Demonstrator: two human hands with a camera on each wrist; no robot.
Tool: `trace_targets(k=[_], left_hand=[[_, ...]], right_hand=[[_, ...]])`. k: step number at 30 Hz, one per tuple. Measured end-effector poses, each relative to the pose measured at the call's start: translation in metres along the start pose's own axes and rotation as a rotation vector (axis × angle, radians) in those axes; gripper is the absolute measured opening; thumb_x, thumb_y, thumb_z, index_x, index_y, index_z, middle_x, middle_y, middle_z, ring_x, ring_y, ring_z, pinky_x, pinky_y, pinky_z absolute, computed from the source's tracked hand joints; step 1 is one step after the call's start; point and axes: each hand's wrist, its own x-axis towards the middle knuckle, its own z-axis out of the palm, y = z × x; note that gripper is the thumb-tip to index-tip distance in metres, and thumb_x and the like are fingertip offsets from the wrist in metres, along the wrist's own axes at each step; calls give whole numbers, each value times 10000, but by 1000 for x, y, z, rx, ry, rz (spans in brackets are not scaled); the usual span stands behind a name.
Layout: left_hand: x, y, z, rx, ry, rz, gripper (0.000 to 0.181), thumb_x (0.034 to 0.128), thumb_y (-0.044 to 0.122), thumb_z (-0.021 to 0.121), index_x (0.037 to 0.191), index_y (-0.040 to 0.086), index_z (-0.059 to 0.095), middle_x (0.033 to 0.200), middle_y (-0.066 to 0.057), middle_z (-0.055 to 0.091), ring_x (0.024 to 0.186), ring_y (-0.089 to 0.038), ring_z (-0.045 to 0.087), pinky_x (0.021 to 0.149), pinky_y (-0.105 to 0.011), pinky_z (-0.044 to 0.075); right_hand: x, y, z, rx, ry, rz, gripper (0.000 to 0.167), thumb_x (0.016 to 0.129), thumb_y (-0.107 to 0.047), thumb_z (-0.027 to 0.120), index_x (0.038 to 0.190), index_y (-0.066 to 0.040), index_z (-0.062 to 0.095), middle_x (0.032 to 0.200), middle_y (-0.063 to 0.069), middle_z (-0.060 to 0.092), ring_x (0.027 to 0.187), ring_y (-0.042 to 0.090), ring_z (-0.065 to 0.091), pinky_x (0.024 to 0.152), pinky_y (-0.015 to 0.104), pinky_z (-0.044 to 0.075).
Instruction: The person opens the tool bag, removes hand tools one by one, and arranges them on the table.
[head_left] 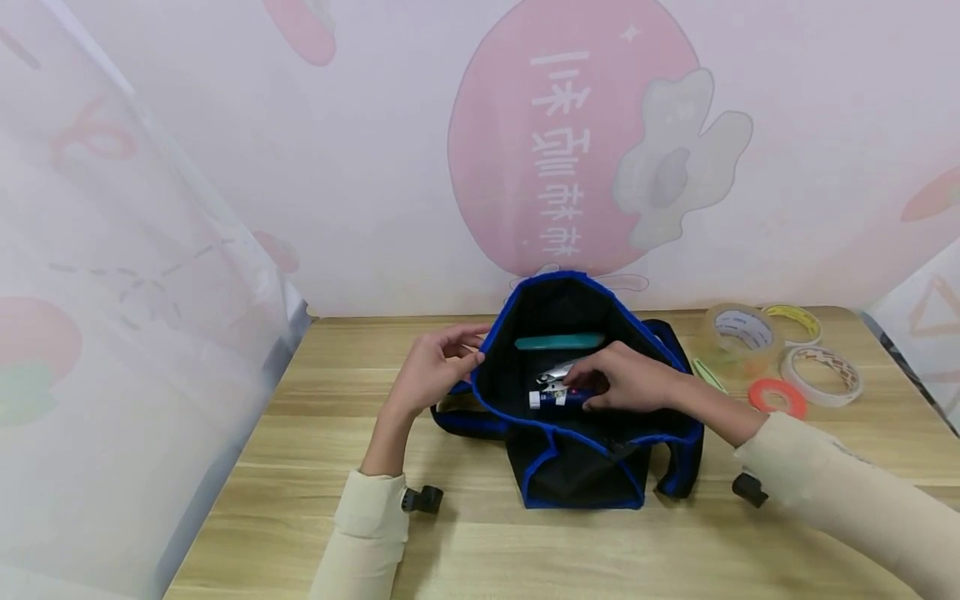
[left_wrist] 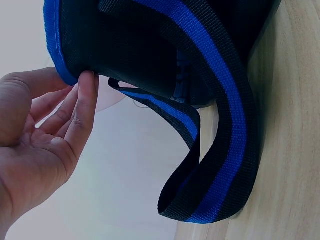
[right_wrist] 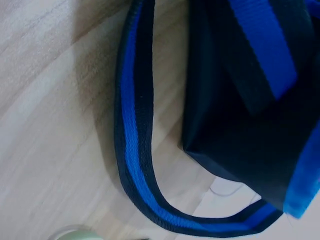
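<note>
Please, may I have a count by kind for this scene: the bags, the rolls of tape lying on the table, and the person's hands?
Black-and-blue bag: 1
Clear tape roll, yellow tape roll, white tape roll, red-orange tape roll: 4
Left hand, right hand: 2
Total: 7
</note>
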Motion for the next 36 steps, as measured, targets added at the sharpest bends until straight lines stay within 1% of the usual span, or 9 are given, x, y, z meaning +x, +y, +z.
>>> trace_targets(k=[4, 8, 11, 18, 22, 25, 30, 32, 36], left_hand=[[0, 0, 0, -1, -1, 6, 409, 1020, 52, 705, 1420, 136, 704, 1171, -143, 772, 907, -223, 744, 700, -285, 645], [1, -2, 1, 2, 3, 7, 404, 1019, 52, 706, 1413, 142, 710, 1158, -139, 773, 887, -226, 740, 747, -455, 672], [0, -3, 1, 6, 6, 3, 400, 1019, 51, 708, 1408, 145, 714, 1149, -135, 771, 881, -232, 736, 780, -591, 648], [1, -2, 1, 8, 2, -7, 399, 1020, 54, 706, 1408, 149, 713, 1165, -130, 773, 897, -231, 739, 742, -446, 671], [1, -2, 1, 5, 2, -4, 401, 1020, 57, 709, 1411, 148, 711, 1166, -132, 771, 898, -232, 737, 777, -554, 659], [1, -3, 1, -1, 1, -4, 402, 1019, 59, 711, 1412, 146, 710, 1166, -132, 769, 901, -235, 736, 800, -626, 635], [1, -4, 2, -6, -1, -4, 402, 1019, 62, 712, 1412, 146, 708, 1172, -134, 767, 911, -238, 738, 798, -626, 636], [1, -4, 2, -5, -2, -1, 401, 1019, 64, 713, 1412, 142, 707, 1174, -139, 767, 915, -234, 741, 785, -593, 648], [2, -3, 2, -6, -3, 5, 400, 1016, 62, 716, 1407, 143, 712, 1174, -139, 769, 918, -236, 745, 779, -587, 650]], right_hand=[[-8, -1, -9, 36, 48, 26, 335, 925, -82, 840, 1253, -109, 778, 1139, 27, 801, 1026, 168, 767, 847, 285, 656], [-19, -2, -19, 37, 123, 52, 356, 911, -71, 848, 1260, -86, 777, 1161, 75, 799, 1026, 231, 775, 833, 311, 667], [-28, -4, -25, 27, 186, 68, 354, 900, -58, 855, 1245, -90, 782, 1161, 87, 802, 1023, 254, 782, 832, 340, 672], [-53, -6, -36, 13, 307, 99, 321, 882, -61, 874, 1192, -90, 794, 1101, 67, 813, 999, 250, 783, 823, 367, 673], [-67, -8, -40, 0, 351, 111, 300, 873, -66, 880, 1161, -104, 805, 1049, 14, 813, 946, 188, 772, 791, 328, 666], [-78, -11, -42, -12, 373, 157, 292, 868, -72, 886, 1144, -136, 814, 1009, -31, 804, 908, 115, 746, 771, 281, 652], [-98, -15, -46, 10, 413, 244, 287, 889, -106, 877, 1168, -137, 815, 1042, -17, 803, 940, 50, 720, 787, 219, 635], [-107, -16, -46, 29, 429, 253, 295, 902, -106, 866, 1191, -116, 809, 1085, 12, 798, 965, 25, 715, 793, 203, 632], [-123, -15, -45, 48, 458, 278, 301, 917, -87, 846, 1214, -95, 800, 1123, 55, 775, 967, -46, 693, 795, 167, 620]])
